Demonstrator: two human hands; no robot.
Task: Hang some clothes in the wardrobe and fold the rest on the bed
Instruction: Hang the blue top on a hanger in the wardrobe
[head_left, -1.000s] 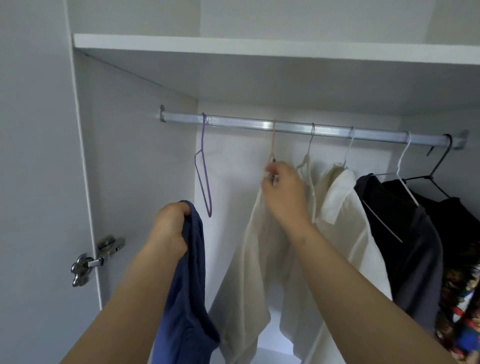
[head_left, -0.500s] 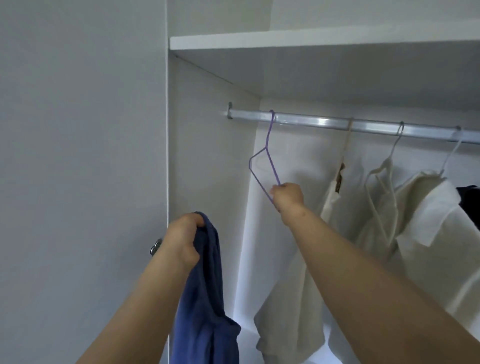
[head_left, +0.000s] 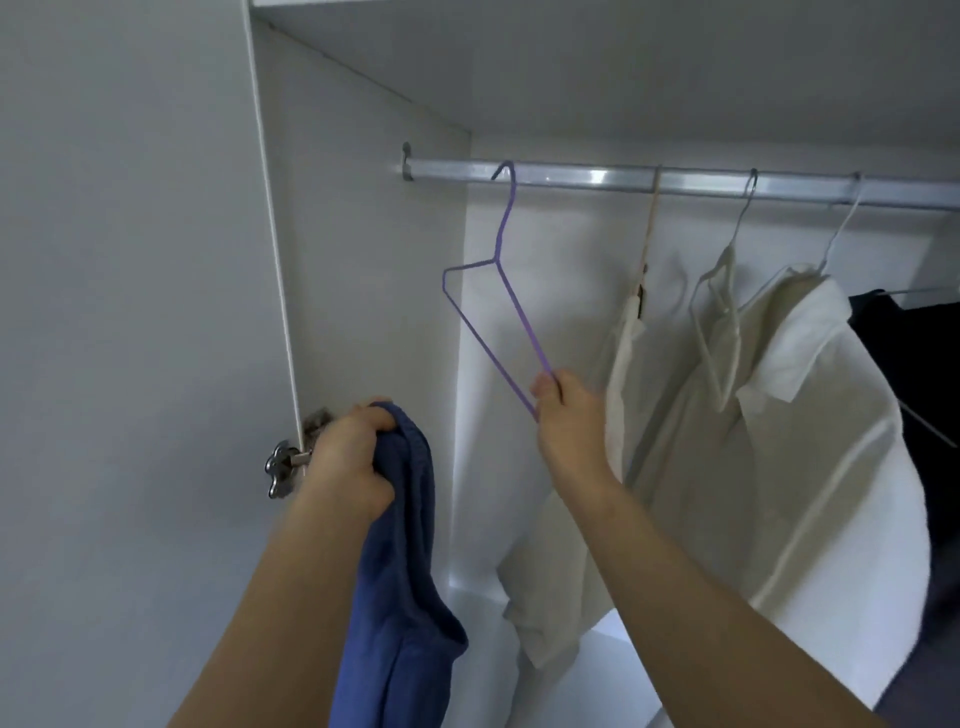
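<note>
A bare purple wire hanger (head_left: 493, 291) hooks over the silver wardrobe rail (head_left: 597, 176) near its left end and is pulled askew. My right hand (head_left: 563, 410) grips the hanger's lower corner. My left hand (head_left: 353, 457) holds a blue garment (head_left: 410, 597) bunched at the top, which hangs down in front of the wardrobe's left side. To the right, cream shirts (head_left: 805, 441) hang on pale hangers.
The wardrobe door (head_left: 130, 364) stands open at the left with a metal hinge (head_left: 283, 467) beside my left hand. A dark garment (head_left: 914, 374) hangs at the far right. A shelf underside runs above the rail.
My right hand left the cream shirt's hanger, moved left and took hold of the purple hanger, tilting it. My view shifted left and closer. The left hand keeps the blue garment.
</note>
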